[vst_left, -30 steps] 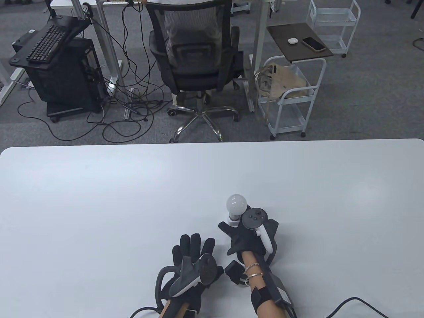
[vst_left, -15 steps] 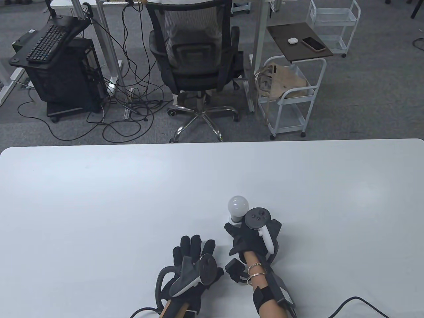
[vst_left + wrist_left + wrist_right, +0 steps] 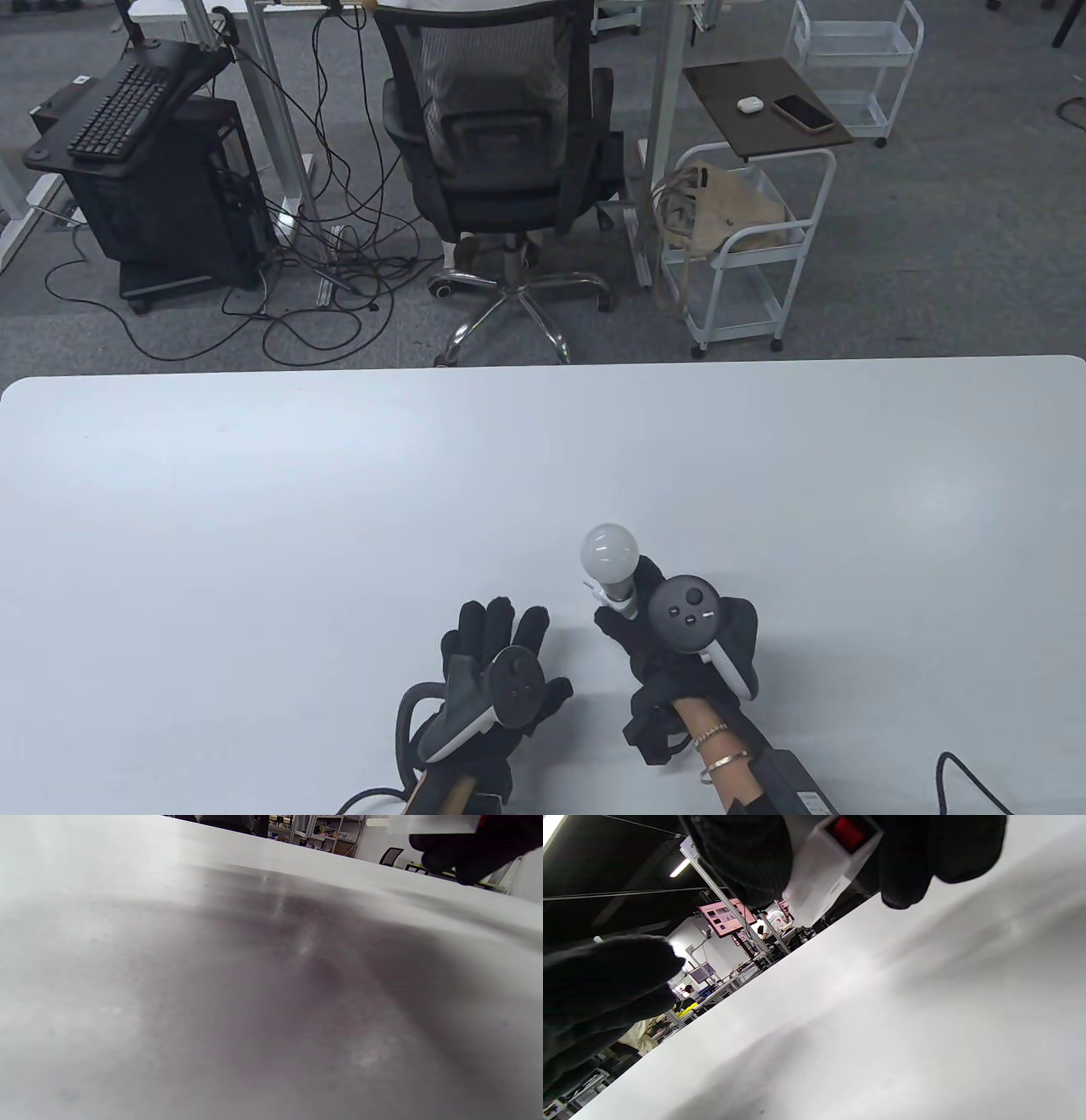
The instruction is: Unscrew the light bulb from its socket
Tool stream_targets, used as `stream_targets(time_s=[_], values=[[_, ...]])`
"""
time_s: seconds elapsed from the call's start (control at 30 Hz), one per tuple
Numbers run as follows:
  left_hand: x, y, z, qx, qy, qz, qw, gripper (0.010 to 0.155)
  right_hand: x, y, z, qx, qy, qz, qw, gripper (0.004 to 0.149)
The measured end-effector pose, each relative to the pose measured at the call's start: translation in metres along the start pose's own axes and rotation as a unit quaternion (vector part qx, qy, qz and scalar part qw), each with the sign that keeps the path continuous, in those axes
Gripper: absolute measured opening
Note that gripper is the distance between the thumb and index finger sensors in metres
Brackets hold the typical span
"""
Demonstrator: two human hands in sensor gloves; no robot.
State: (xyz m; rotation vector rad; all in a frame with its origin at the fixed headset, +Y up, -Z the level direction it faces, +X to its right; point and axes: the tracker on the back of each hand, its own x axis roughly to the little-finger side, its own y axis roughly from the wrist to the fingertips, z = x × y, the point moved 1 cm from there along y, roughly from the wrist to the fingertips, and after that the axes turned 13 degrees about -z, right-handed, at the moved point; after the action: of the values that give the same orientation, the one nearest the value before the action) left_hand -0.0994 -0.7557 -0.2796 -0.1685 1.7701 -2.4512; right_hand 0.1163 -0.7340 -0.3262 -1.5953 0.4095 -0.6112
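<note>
A white light bulb (image 3: 608,552) sits screwed in a white socket (image 3: 617,599). My right hand (image 3: 670,637) grips the socket and holds it off the table with the bulb tilted up and to the left. In the right wrist view the socket's white body with a red switch (image 3: 828,866) sits between my gloved fingers (image 3: 742,853). My left hand (image 3: 496,649) rests flat on the table, fingers spread, just left of the right hand and apart from the bulb. In the left wrist view only the tabletop shows, with the right hand's fingers (image 3: 462,853) at the top right.
The white table (image 3: 254,509) stretches wide around both hands. Beyond its far edge stand an office chair (image 3: 501,153), a white cart (image 3: 747,246) and a computer stand with a keyboard (image 3: 119,110). A black cable (image 3: 976,781) lies at the table's near right.
My right hand has lifted the socket with the bulb and drawn it toward me and slightly right; the bulb now tilts left. My left hand has stayed in place.
</note>
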Motion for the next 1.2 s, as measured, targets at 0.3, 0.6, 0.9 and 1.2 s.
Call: stream_targets(time_s=[0.3,0.6,0.9,1.2], values=[[0.007,-0.003,-0.012,-0.059,-0.102,0.017,0.993,0.086,0.031,-0.03,0.029,0.055,-0.053,0.064,0.995,0.07],[-0.002,-0.008,-0.014,-0.071,-0.137,0.087,0.984,0.091,0.025,-0.03,0.02,-0.044,-0.114,0.096,0.988,0.07],[-0.009,-0.012,-0.01,-0.12,-0.12,0.091,0.981,0.077,0.013,-0.036,0.011,-0.04,-0.116,0.138,0.983,0.07],[-0.012,-0.011,-0.003,-0.116,-0.093,0.1,0.984,0.073,0.01,-0.041,0.013,-0.039,-0.098,0.178,0.978,0.07]])
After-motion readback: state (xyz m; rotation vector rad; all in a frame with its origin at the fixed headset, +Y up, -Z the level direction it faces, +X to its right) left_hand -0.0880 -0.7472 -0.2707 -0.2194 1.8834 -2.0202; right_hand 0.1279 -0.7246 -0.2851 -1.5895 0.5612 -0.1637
